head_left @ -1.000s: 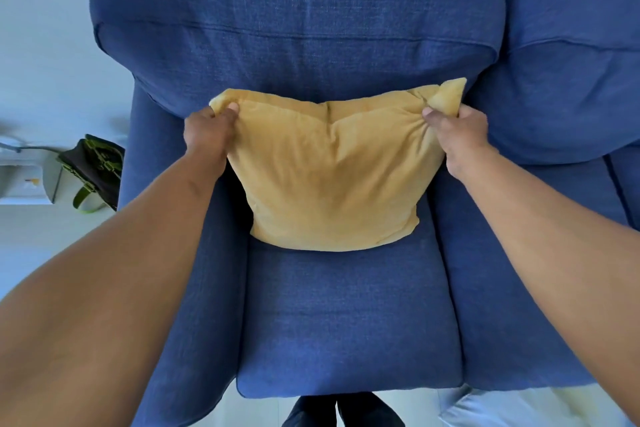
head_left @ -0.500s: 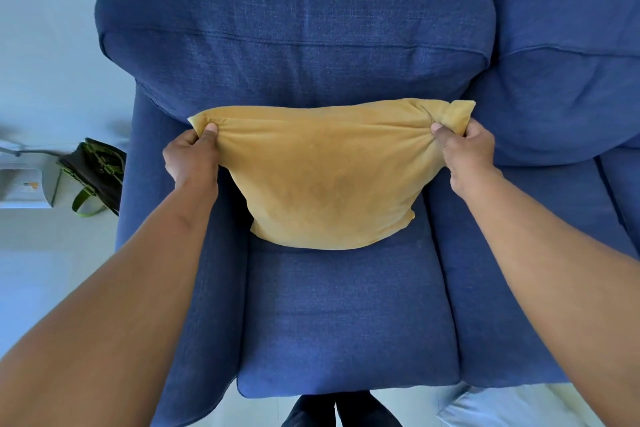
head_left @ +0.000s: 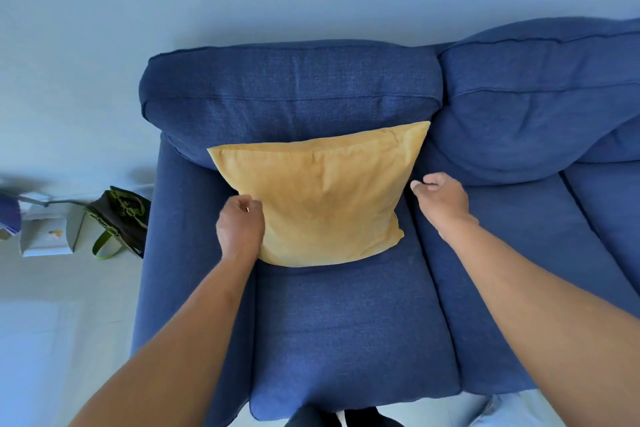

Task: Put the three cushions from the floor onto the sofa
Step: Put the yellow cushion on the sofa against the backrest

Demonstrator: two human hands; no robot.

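A yellow cushion [head_left: 322, 198] sits on the left-hand seat of the blue sofa [head_left: 346, 329], propped against the back pad, its top edge slanting up toward two o'clock and its bottom edge resting on the seat. No tag or lettering can be made out on its cover.

The left hand [head_left: 239, 227] is at the cushion's nine o'clock side, knuckles up, fingers loosely curled, overlapping the lower left edge of the fabric; I cannot tell whether it is touching or just in front. It is not clamped on anything I can see. The right hand [head_left: 441, 199] hovers at the cushion's three o'clock, just beside its right edge but apart from it, fingers bent and thumb tucked, empty. Both forearms reach in from six o'clock.

On the pale floor at nine o'clock of the sofa's arm lies a dark bag [head_left: 119, 220] with green straps, and beside it, further left, a white box [head_left: 46, 232] with a small orange mark, too small to read. At six o'clock, dark shoes [head_left: 346, 418] poke out below the seat front.
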